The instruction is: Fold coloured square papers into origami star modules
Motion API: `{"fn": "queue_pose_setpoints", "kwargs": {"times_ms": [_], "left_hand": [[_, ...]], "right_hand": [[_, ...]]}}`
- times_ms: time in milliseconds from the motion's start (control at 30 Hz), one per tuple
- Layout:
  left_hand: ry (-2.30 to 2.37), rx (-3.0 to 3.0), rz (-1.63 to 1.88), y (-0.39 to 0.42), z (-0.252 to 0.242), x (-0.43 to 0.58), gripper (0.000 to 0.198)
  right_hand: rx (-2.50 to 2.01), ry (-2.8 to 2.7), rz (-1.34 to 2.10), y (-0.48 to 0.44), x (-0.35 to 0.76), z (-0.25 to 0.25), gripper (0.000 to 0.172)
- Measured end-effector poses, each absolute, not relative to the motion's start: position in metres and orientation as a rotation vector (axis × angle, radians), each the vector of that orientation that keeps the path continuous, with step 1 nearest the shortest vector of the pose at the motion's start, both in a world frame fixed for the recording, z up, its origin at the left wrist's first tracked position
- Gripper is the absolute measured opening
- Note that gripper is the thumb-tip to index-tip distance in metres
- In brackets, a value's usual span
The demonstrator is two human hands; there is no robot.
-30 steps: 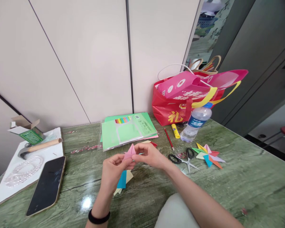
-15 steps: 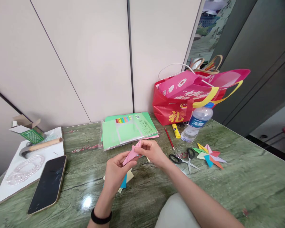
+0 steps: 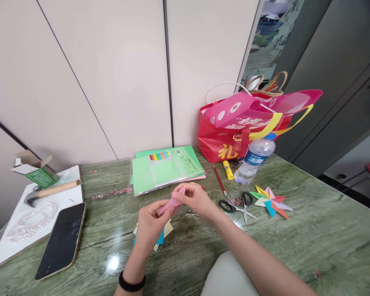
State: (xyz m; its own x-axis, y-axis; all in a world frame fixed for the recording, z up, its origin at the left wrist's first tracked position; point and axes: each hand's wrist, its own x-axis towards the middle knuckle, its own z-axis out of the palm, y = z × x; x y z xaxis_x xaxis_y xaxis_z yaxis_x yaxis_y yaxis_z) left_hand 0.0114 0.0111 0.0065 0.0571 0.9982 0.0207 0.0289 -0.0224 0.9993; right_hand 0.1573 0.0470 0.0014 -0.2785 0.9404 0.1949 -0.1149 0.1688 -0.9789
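Observation:
Between my two hands is a small piece of folded pink paper (image 3: 172,204), held above the table. My left hand (image 3: 152,220) pinches its lower left end, and my right hand (image 3: 195,198) pinches its upper right end. Fingers cover part of the folds. Under my left hand lie blue and cream paper pieces (image 3: 168,231), partly hidden by it. Right of my right hand, black-handled scissors (image 3: 241,207) lie with blades apart. Beyond them rests a many-coloured folded paper star (image 3: 271,200).
A pack of green paper (image 3: 166,170) lies at the back, near a red pencil (image 3: 219,180), a yellow glue stick (image 3: 228,170), a water bottle (image 3: 253,160) and a red bag (image 3: 217,139). At left are a phone (image 3: 61,240), a hammer (image 3: 57,189), a beaded string (image 3: 33,222) and a small box (image 3: 40,174).
The pink paper looks narrower and sits slightly lower, with more of it covered by my fingers. Both hands stay in nearly the same place, still gripping it.

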Motion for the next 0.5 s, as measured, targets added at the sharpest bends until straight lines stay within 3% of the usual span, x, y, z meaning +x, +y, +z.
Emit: {"fn": "queue_pose_setpoints", "kwargs": {"times_ms": [267,500], "left_hand": [[1.143,1.212,1.075,0.0099,0.0036,0.0176,0.013],[1.036,1.16,0.94,0.0051,0.0078,0.017,0.025]], "right_hand": [[-0.957,-1.578,1.064,0.0412,0.1492,-0.003,0.018],[-1.117,-1.633,0.918,0.0404,0.151,-0.0029,0.039]]}}
